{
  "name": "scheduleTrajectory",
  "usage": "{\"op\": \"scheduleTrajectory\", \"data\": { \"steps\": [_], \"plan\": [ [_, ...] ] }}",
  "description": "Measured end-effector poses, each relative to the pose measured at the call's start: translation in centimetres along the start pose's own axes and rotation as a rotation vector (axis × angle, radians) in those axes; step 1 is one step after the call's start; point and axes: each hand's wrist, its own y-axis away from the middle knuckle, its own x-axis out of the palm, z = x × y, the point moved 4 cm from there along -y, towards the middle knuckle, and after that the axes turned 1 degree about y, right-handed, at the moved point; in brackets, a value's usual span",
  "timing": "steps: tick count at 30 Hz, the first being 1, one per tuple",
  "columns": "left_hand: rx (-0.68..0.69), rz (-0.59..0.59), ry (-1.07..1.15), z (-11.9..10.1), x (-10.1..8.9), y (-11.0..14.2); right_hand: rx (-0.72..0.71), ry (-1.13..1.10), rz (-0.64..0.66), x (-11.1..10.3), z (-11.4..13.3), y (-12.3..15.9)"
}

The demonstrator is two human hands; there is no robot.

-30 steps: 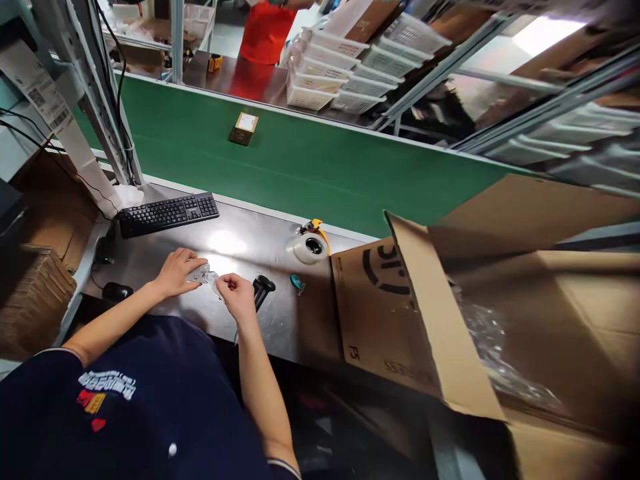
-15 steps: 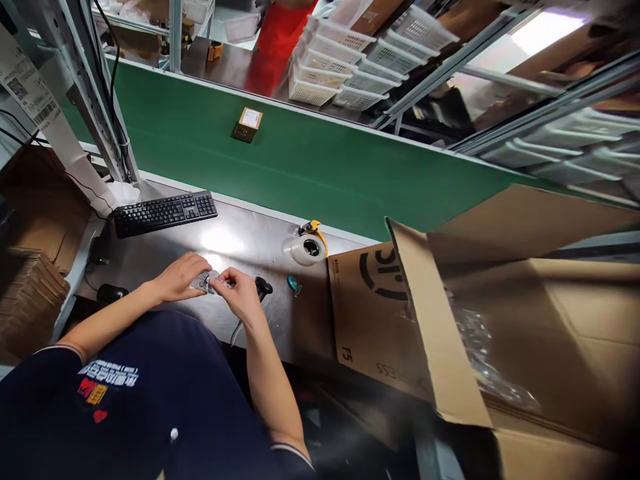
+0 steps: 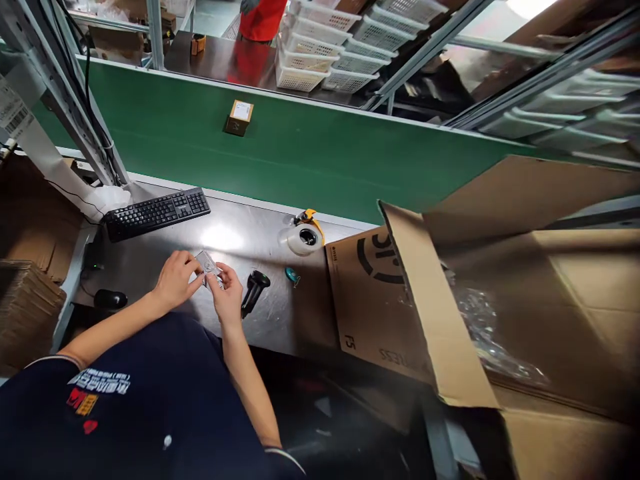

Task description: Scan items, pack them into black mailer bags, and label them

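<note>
Head view: a green belt (image 3: 320,157) runs beyond the steel bench (image 3: 140,260), with a carton (image 3: 370,300) at the right, its flaps spread, probably to keep its inside within reach. The keyboard (image 3: 157,212) sits at the far left, seemingly parked out of the way. The left hand (image 3: 176,277) and right hand (image 3: 227,293) meet close to the body, likely for fine control. Tape (image 3: 295,239) and scanner (image 3: 256,288) lie to their right, presumably kept handy. Between the hands is a small clear packet (image 3: 208,263), pinched in the narrowed fingers of both; whether it touches the bench, I cannot tell. Half a second earlier, fingers hid more of the packet and the right hand covered much of the scanner; both now show more fully.
</note>
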Motion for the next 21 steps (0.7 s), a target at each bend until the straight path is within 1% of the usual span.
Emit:
{"op": "scheduleTrajectory", "data": {
  "steps": [4, 7, 10, 13, 16, 21],
  "plan": [
    [-0.083, 0.103, -0.038, -0.5, 0.9, -0.7, -0.015, 0.02, -0.084, 0.0, -0.8, 0.8],
    [-0.076, 0.145, -0.036, -0.7, 1.1, -0.9, -0.02, -0.025, -0.118, -0.3, -1.2, 1.0],
    [-0.007, 0.11, -0.061, -0.8, 1.3, -0.9, -0.031, -0.059, -0.123, -0.5, -1.3, 0.9],
    [0.104, 0.041, -0.135, -1.0, 1.5, -1.2, -0.007, -0.096, -0.093, -0.6, -1.2, 0.6],
    [0.202, 0.0, -0.192, -1.3, 1.4, -1.7, 0.012, -0.122, -0.079, -0.6, -0.9, 0.3],
    [0.346, -0.068, -0.019, -1.9, 0.2, -2.3, 0.018, -0.148, -0.076, -0.8, 0.1, 0.2]
  ]
}}
